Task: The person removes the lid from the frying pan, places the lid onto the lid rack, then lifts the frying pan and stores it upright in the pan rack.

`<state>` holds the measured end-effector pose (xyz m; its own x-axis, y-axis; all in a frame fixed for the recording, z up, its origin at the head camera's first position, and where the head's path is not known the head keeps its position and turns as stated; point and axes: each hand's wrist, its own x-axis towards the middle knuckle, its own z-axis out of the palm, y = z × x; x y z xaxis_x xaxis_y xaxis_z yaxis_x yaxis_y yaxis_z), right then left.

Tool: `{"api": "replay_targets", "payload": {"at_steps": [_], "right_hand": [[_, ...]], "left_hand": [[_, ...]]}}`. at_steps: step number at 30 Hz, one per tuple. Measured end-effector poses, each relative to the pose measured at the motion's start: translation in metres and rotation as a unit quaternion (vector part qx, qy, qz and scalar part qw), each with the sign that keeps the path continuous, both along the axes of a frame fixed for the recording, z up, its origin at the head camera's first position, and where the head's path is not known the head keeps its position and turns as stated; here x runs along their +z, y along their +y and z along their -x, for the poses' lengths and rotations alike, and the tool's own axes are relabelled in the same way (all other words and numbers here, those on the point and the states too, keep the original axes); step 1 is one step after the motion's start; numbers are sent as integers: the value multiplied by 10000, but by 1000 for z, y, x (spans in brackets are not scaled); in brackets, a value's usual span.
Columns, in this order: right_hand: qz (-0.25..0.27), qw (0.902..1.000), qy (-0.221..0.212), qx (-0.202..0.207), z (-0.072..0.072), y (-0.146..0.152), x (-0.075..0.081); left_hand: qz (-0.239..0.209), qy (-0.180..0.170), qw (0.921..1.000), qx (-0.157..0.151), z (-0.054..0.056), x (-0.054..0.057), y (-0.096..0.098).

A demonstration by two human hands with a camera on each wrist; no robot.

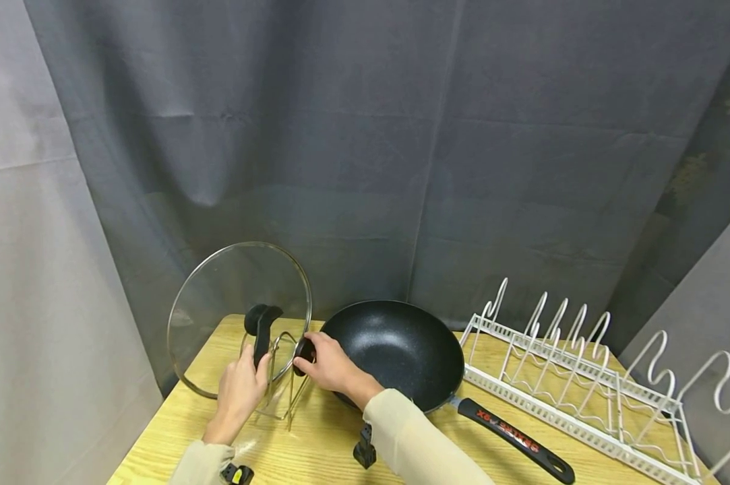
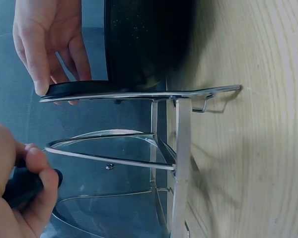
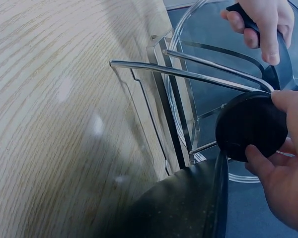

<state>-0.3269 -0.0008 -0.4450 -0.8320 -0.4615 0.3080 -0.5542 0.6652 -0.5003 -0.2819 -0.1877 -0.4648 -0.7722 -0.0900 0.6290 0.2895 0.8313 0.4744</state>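
A large glass lid with a metal rim stands upright at the left of the table. My left hand grips its black handle. Beside the lid is a metal wire rack on the wooden table. The fingers and thumb of my right hand pinch a round black disc at the near end of the rack. Just right of that hand lies a black wok, partly hidden behind the right forearm. In the head view, the lid overlaps the rack; whether it rests in it I cannot tell.
The wok's long black handle points toward the front right. A white dish rack with several wavy wire dividers fills the table's right side. Dark grey curtains hang behind the table.
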Motion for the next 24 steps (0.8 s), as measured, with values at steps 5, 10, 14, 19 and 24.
{"api": "replay_targets", "payload": {"at_steps": [5, 10, 14, 19, 24], "right_hand": [[21, 10000, 76, 18, 2, 0, 0], [64, 10000, -12, 21, 0, -1, 0], [93, 9999, -93, 23, -1, 0, 0], [96, 9999, -121, 21, -1, 0, -1], [104, 9999, -94, 30, 2, 1, -3]], "left_hand": [[-110, -78, 9999, -10, -1, -1, -1], [-192, -329, 9993, -64, -1, 2, -2], [-353, -583, 9976, -116, -2, 6, -4], [-428, -861, 9953, -89, -2, 10, -5], [-448, -1011, 9939, -40, -1, 12, -3]]}}
